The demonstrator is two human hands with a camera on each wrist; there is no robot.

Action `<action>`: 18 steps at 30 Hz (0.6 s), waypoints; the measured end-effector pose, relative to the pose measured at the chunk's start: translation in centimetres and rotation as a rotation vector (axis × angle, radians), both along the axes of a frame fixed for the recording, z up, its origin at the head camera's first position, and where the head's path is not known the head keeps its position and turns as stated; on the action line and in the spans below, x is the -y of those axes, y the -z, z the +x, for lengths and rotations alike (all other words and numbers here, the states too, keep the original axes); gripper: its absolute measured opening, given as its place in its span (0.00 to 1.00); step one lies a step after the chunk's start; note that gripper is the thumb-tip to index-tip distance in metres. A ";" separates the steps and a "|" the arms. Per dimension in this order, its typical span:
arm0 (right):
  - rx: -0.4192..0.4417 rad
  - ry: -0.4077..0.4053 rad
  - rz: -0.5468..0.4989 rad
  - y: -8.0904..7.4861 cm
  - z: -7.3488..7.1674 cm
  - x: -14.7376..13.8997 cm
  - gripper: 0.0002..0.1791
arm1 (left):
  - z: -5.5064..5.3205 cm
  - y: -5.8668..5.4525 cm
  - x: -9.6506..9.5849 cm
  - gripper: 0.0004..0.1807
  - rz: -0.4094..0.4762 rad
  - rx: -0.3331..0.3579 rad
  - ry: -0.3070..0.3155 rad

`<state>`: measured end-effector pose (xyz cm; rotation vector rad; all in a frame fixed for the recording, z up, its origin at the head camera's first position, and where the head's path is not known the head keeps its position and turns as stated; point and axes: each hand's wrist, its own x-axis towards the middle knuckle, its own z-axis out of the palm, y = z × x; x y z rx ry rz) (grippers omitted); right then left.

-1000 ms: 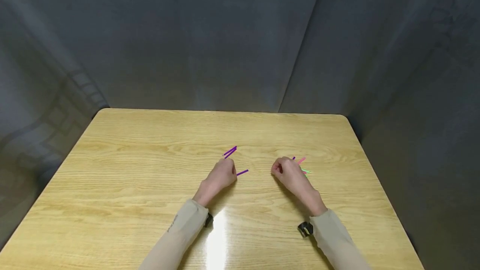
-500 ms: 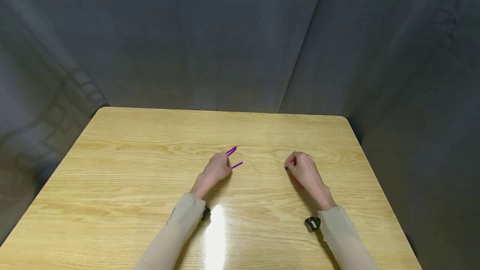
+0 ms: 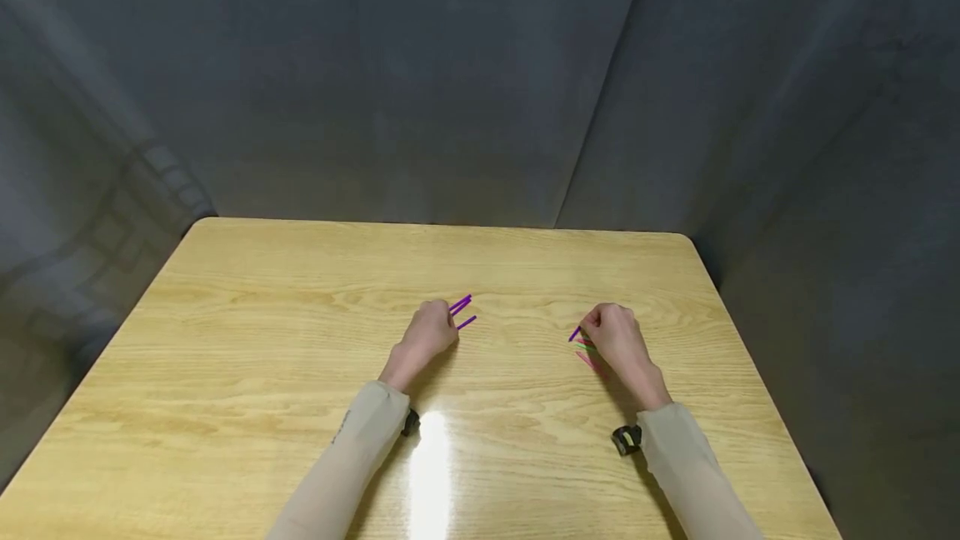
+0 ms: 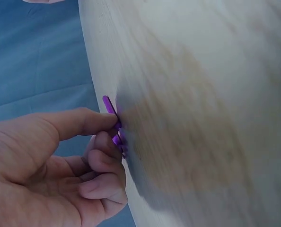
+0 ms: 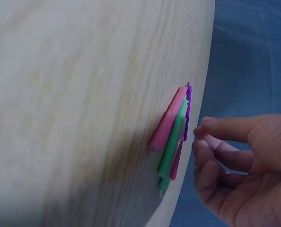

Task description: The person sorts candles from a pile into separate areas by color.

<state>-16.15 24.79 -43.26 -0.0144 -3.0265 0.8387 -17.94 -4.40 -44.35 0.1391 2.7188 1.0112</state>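
Observation:
My left hand (image 3: 429, 330) pinches a thin purple candle (image 3: 467, 322) between thumb and fingertips, close over the table. Two more purple candles (image 3: 461, 304) lie just beyond it, partly behind the fingers. In the left wrist view, the thumb tip covers part of the purple candle (image 4: 110, 106). My right hand (image 3: 617, 337) hovers over a small bunch of candles, its fingers loosely curled. In the right wrist view, its fingertips are right beside a purple candle (image 5: 187, 113). Pink candles (image 5: 167, 123) and green candles (image 5: 172, 142) lie bunched together there.
The wooden table (image 3: 330, 265) reaches back to a dark grey curtain (image 3: 450, 90), which also hangs at both sides. Black straps (image 3: 627, 439) show at the wrists, below pale sleeves. A bright reflection lies on the table between the forearms.
My left hand has shifted away and slightly left, bringing the purple candle nearer the other two. My right hand has moved right, and more of the coloured candles show left of it.

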 end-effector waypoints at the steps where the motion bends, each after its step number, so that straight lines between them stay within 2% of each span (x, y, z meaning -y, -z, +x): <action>1: 0.012 0.005 0.002 0.0 -0.1 0.0 0.08 | -0.1 -0.1 0.0 0.08 -0.006 -0.002 -0.003; 11: 0.068 0.035 0.023 0.0 -0.3 0.2 0.13 | -0.7 -0.2 -0.1 0.13 -0.029 -0.026 -0.022; 18: 0.124 0.053 0.027 0.1 -0.3 0.8 0.19 | -0.6 -0.5 -0.2 0.15 -0.014 0.009 -0.039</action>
